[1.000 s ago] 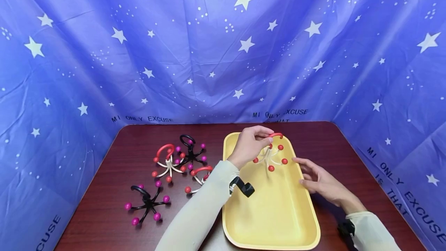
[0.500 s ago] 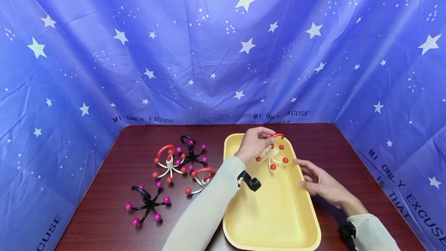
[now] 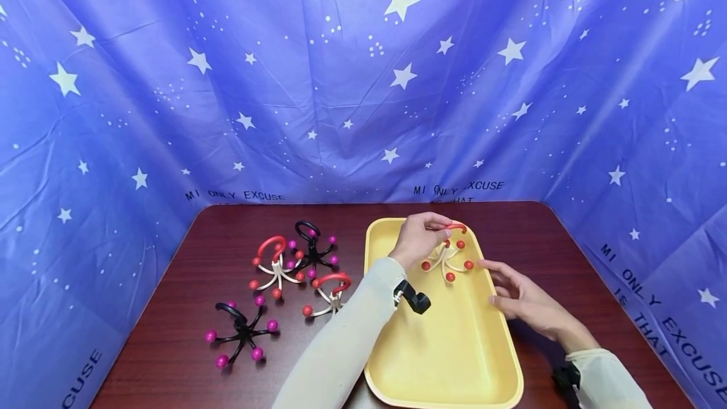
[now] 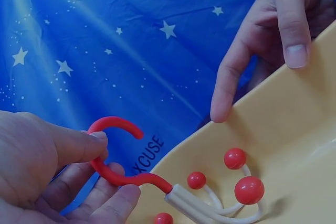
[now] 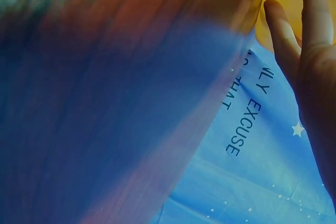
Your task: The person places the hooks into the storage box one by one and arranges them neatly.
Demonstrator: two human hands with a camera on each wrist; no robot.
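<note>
My left hand (image 3: 421, 240) pinches the red hooked handle (image 4: 113, 174) of a claw massager (image 3: 445, 256) with cream prongs and red ball tips. Its prongs are spread inside the far end of the yellow tray (image 3: 443, 358), balls close over the floor. Thumb and fingers meet around the hook in the left wrist view. At the tray's right rim rests my right hand (image 3: 528, 298), index finger and thumb extended and touching the edge. In the right wrist view, two of the right hand's fingers (image 5: 286, 35) lie straight against the yellow wall.
Left of the tray stand two more cream-and-red massagers, one farther back (image 3: 276, 267) and one nearer (image 3: 334, 295), partly behind the left sleeve. Two black ones with magenta balls stand at the back (image 3: 312, 251) and front left (image 3: 243, 333). A starry blue curtain (image 3: 341, 81) surrounds the table.
My left hand has shifted slightly right and lowered the massager a little toward the tray's floor. The right hand stays at the rim.
</note>
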